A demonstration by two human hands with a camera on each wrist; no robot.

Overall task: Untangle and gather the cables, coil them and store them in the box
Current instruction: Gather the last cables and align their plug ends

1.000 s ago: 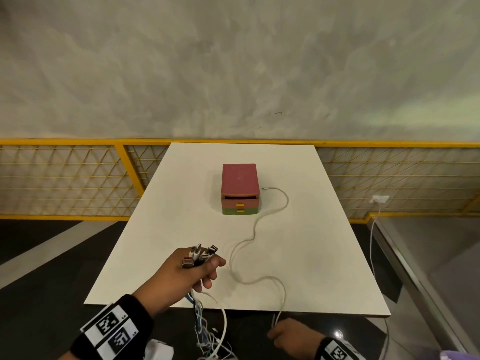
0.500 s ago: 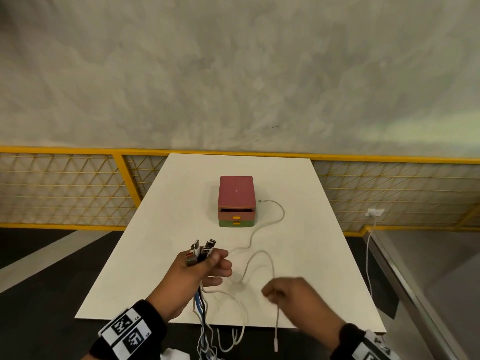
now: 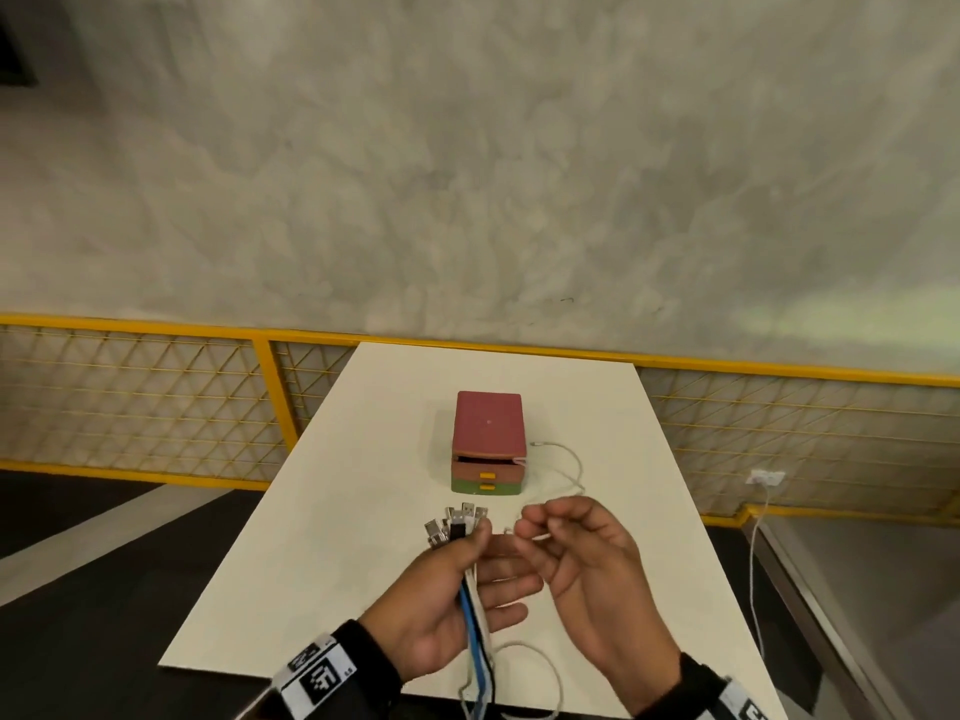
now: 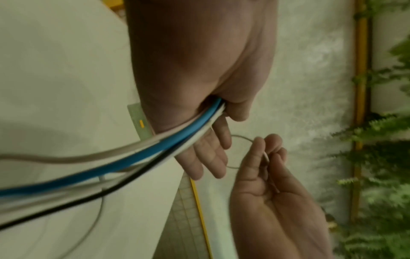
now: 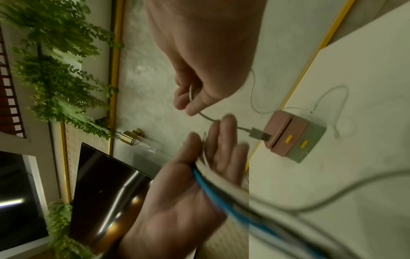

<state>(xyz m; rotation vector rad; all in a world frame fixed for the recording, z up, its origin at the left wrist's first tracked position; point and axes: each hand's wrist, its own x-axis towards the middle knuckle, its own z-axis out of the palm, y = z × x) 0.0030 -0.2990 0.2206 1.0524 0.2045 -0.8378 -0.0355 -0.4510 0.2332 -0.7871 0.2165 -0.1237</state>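
Note:
My left hand [image 3: 475, 543] pinches a bundle of cables [image 3: 474, 610], blue, white and black, under its thumb, with the USB plugs [image 3: 457, 523] fanned out above the fingers. The bundle hangs down past the table's front edge. Close on its right, my right hand [image 3: 540, 532] pinches the end of a thin white cable [image 5: 207, 117], whose USB plug [image 5: 258, 134] points toward the left fingers. The rest of that cable [image 3: 571, 467] curves over the table to the right side of the small drawer box [image 3: 488, 439]. The box is pink on top and green at the bottom, with its top drawer slightly open.
The white table [image 3: 363, 459] stands against a yellow mesh railing [image 3: 156, 407] and a grey wall. A wall socket with a white cord [image 3: 763, 480] is at the right. The wrist views show green plants [image 5: 55, 78].
My right hand rose from below the table's front edge and brought the white cable's end up beside my left hand. The left hand lifted slightly with its bundle.

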